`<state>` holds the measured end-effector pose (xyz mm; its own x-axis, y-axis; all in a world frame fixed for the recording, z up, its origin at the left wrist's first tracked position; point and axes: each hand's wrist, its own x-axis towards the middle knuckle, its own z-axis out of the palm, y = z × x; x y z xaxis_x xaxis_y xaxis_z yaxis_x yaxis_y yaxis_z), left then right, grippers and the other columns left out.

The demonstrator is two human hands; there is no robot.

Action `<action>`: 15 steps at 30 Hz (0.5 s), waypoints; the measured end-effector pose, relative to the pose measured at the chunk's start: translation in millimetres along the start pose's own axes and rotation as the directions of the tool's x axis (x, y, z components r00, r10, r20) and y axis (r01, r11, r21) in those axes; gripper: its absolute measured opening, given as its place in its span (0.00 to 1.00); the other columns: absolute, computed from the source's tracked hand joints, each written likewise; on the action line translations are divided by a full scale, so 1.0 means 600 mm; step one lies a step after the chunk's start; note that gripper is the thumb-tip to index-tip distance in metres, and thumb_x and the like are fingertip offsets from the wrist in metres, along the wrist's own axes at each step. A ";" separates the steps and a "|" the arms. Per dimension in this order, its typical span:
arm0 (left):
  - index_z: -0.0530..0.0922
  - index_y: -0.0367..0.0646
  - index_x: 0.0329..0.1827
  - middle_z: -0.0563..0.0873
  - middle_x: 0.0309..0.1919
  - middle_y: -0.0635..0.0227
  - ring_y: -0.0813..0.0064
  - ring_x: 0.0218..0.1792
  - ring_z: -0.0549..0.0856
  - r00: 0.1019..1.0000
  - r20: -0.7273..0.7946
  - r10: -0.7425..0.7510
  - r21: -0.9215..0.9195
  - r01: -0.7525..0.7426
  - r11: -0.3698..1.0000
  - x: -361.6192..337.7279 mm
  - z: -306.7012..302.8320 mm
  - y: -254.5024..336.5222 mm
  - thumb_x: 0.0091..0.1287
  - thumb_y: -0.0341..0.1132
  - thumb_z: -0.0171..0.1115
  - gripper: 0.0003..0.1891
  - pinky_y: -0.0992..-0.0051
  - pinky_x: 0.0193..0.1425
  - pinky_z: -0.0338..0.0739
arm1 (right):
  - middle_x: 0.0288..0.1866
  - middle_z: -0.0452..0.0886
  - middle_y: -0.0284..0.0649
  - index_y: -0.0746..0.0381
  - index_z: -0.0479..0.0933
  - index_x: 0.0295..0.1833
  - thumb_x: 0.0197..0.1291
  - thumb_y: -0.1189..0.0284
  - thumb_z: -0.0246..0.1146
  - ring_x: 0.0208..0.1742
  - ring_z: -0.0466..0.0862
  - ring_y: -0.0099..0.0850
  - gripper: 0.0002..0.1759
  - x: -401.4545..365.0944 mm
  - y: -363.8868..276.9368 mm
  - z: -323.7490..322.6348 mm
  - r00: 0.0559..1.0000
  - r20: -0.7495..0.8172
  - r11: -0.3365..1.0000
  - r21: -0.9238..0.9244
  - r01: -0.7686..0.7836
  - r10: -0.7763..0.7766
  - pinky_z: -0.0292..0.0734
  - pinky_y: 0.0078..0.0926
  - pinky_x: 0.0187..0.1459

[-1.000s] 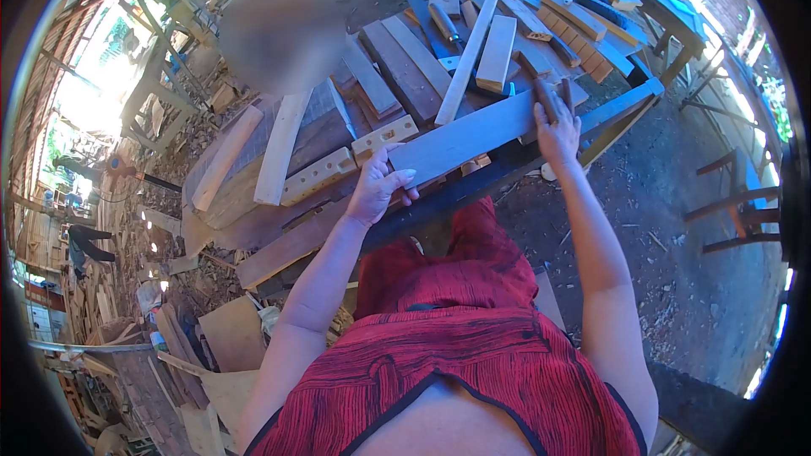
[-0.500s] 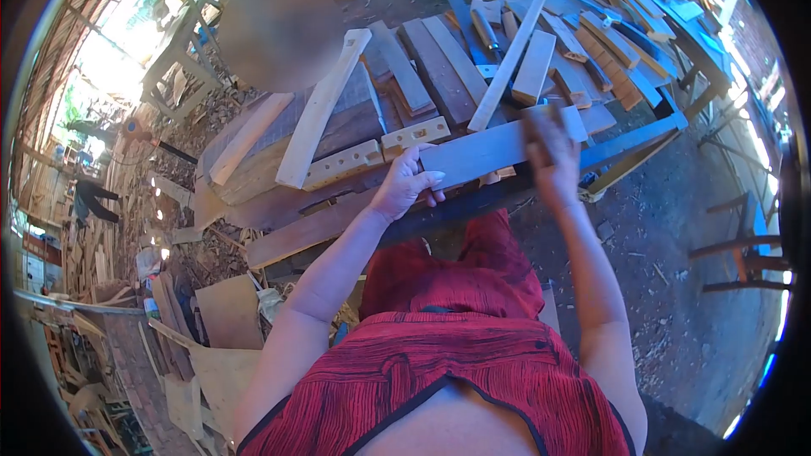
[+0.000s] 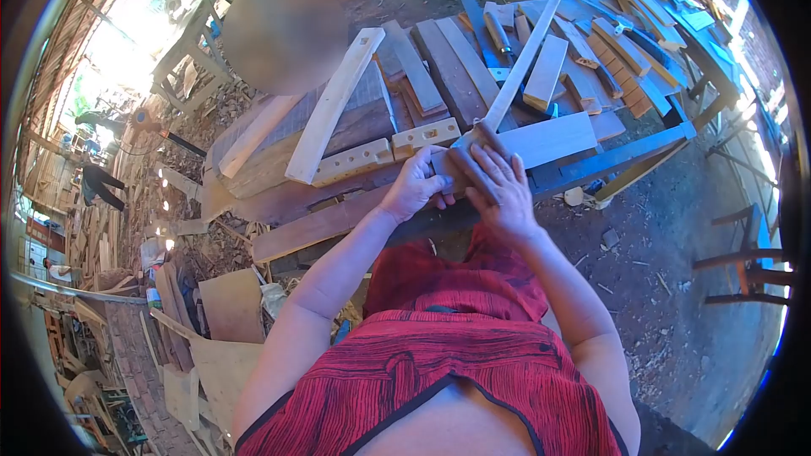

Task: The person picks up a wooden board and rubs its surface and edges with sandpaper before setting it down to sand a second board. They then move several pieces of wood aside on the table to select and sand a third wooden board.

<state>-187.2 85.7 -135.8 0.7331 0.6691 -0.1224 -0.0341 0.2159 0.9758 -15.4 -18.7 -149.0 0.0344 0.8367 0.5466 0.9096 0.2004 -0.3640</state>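
Note:
A flat, smooth, pale board point(image 3: 557, 137) lies slantwise at the near edge of the workbench. My left hand point(image 3: 416, 186) grips its left end, with the thumb on top and the fingers curled below. My right hand point(image 3: 507, 198) presses a folded brown piece of sandpaper point(image 3: 470, 165) onto the board's upper face, close to my left hand. The fingers lie over the sandpaper and hide part of it. Just beyond my left hand are two short wooden pieces with holes, one of them a mortised block point(image 3: 427, 137).
Many boards and strips cover the workbench point(image 3: 279, 169). A long pale strip point(image 3: 528, 55) leans toward the board, and a wooden-handled tool point(image 3: 497, 32) lies behind it. A chair point(image 3: 743, 257) stands at right. Scrap wood and plywood point(image 3: 232, 304) lie at left.
My right hand has slid left along the board with the sandpaper, from the far right end to near my left hand. My left hand keeps its grip on the board.

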 end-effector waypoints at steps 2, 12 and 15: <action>0.65 0.40 0.61 0.81 0.36 0.65 0.74 0.29 0.85 1.000 -0.006 0.006 -0.004 -0.006 1.000 0.002 -0.002 -0.001 0.65 0.25 0.59 0.22 0.78 0.28 0.81 | 0.68 0.72 0.40 0.51 0.71 0.68 0.59 0.65 0.64 0.68 0.70 0.41 0.29 -0.002 0.058 -0.020 1.000 0.009 0.998 0.059 -0.015 0.014 0.53 0.48 0.71; 0.65 0.39 0.61 0.80 0.36 0.65 0.75 0.28 0.84 0.998 -0.018 0.054 -0.038 -0.055 0.998 0.001 0.002 -0.004 0.65 0.25 0.60 0.22 0.79 0.27 0.81 | 0.71 0.69 0.39 0.38 0.65 0.72 0.68 0.60 0.53 0.73 0.65 0.36 0.26 0.018 0.197 -0.048 0.845 -0.228 0.854 -0.093 -0.513 0.483 0.52 0.47 0.70; 0.67 0.39 0.61 0.81 0.36 0.65 0.76 0.28 0.84 0.999 -0.009 0.047 -0.027 -0.048 0.998 0.003 -0.003 -0.008 0.65 0.25 0.59 0.21 0.79 0.27 0.81 | 0.69 0.70 0.42 0.53 0.70 0.68 0.60 0.64 0.62 0.70 0.68 0.41 0.29 0.015 0.077 -0.003 0.963 -0.212 0.985 -0.014 -0.174 0.168 0.54 0.48 0.70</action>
<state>-186.9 87.2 -141.0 0.7244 0.6850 -0.0778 -0.0875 0.2032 0.9752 27.8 -2.6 -159.7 0.2736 0.7309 0.6253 0.8951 0.0444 -0.4436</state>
